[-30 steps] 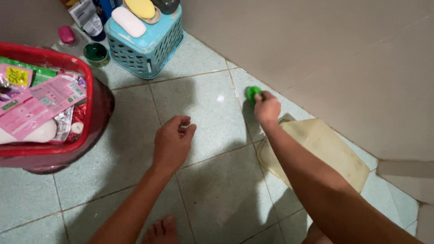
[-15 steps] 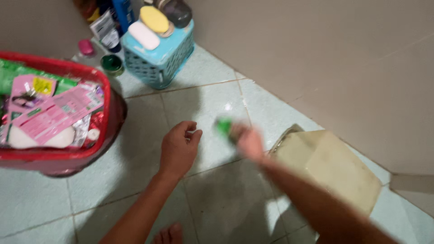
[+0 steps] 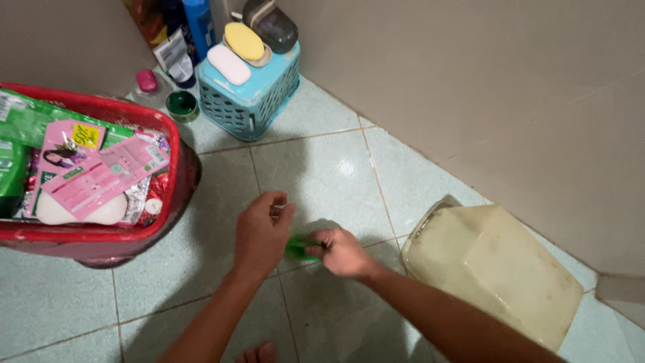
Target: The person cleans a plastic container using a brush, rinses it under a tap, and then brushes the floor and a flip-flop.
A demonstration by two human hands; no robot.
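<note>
Small green object (image 3: 297, 247), blurred, long axis unclear, pinched in right hand (image 3: 341, 252) fingers over the tiled floor (image 3: 322, 168), just beside left hand (image 3: 261, 233), loosely curled, below the blue basket (image 3: 250, 94).

The small green thing (image 3: 300, 247) sits blurred, half-hidden between both hands.

Soft overhead light, faint glare on the floor tiles (image 3: 336, 168), dark shadows beneath, slight motion blur.
</note>
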